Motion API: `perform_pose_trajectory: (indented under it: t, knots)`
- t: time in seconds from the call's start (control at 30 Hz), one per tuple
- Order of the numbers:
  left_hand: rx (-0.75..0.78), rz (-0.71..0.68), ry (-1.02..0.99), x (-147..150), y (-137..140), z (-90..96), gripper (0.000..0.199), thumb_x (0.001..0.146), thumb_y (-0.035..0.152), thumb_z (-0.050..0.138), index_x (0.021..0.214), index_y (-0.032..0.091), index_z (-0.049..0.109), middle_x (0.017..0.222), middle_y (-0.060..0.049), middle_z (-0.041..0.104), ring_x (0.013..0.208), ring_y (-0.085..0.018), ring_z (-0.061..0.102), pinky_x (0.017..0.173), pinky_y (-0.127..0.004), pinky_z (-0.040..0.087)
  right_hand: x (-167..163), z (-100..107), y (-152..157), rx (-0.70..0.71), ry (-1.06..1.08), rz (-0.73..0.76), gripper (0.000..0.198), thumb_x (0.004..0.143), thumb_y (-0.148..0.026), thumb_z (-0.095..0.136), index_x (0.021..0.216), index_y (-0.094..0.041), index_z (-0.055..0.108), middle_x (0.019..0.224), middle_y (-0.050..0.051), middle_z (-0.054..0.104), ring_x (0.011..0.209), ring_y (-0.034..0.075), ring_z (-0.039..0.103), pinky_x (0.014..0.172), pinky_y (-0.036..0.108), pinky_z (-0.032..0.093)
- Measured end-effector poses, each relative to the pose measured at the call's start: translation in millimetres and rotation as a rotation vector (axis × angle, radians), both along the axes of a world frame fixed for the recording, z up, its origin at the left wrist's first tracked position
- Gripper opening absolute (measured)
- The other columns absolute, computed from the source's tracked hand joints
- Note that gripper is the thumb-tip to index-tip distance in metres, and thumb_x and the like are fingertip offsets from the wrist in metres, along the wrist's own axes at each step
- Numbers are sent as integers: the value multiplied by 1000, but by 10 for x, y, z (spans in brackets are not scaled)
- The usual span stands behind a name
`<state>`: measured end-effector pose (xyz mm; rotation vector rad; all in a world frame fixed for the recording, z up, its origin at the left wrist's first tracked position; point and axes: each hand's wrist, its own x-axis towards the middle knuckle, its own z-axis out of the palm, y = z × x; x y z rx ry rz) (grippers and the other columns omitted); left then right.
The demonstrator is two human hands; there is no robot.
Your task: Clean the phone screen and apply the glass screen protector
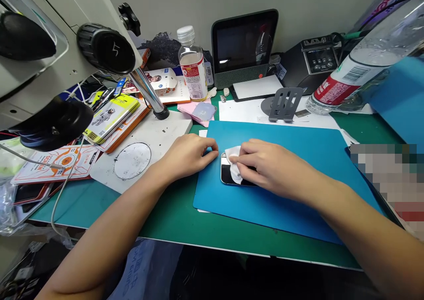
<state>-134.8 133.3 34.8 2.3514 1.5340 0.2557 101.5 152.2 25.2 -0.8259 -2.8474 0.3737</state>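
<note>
A smartphone point(226, 175) with a dark, glossy face lies flat on the blue mat point(281, 136). My right hand point(265, 165) pinches a crumpled white wipe point(235, 153) and presses it on the phone, covering much of its right part. Left of the phone, my left hand point(190, 155) rests at the mat's left edge. Its fingers curl loosely toward the thumb, and I see nothing between them.
A microscope point(106, 48) overhangs the left, its base point(168, 134) beside my left hand. Behind the mat stand a small bottle point(194, 70), a smart display point(245, 43), a grey phone stand point(286, 105) and a large, tilted water bottle point(344, 81). Boxes point(114, 116) are stacked left.
</note>
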Motion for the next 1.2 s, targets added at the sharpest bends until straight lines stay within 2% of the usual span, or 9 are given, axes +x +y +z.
perform_pose_trajectory:
  t: [0.33,0.7,0.8,0.9,1.1,1.2]
  knots:
    - [-16,37,2,17,-13,7,21,96,32,59,96,24,78,66,0,67,62,-17,56,59,-30,28,-4,-91,5,33,68,14,34,104,-29,49,115,-16,79,89,10,66,86,24,59,69,33,42]
    - [-20,35,-11,24,-27,14,22,96,32,57,96,23,77,65,1,66,61,-17,55,59,-30,28,25,-19,37,-8,37,-51,34,102,-28,51,106,-15,82,84,9,65,82,22,59,68,32,40]
    - [-22,34,-1,29,-32,18,21,96,30,57,97,22,77,65,0,66,61,-17,54,59,-30,28,39,-12,42,23,26,-30,33,102,-27,51,105,-15,82,85,10,65,82,22,58,68,32,40]
    - [-26,38,-4,25,-35,20,21,96,31,57,98,22,77,66,0,67,61,-17,55,60,-30,28,56,-6,51,-14,49,-3,35,103,-29,49,102,-16,82,83,9,65,81,22,59,68,32,40]
    - [-8,19,-10,12,-22,8,22,97,31,57,98,23,77,65,1,65,61,-17,53,60,-30,28,-9,-18,83,4,21,26,34,104,-29,50,111,-17,80,89,10,67,86,23,59,72,33,42]
    - [-21,21,-34,-6,-5,6,22,98,29,56,101,22,76,66,1,65,60,-16,53,60,-30,30,14,30,-24,-15,-35,19,32,104,-29,50,107,-19,80,89,8,66,84,22,60,68,32,42]
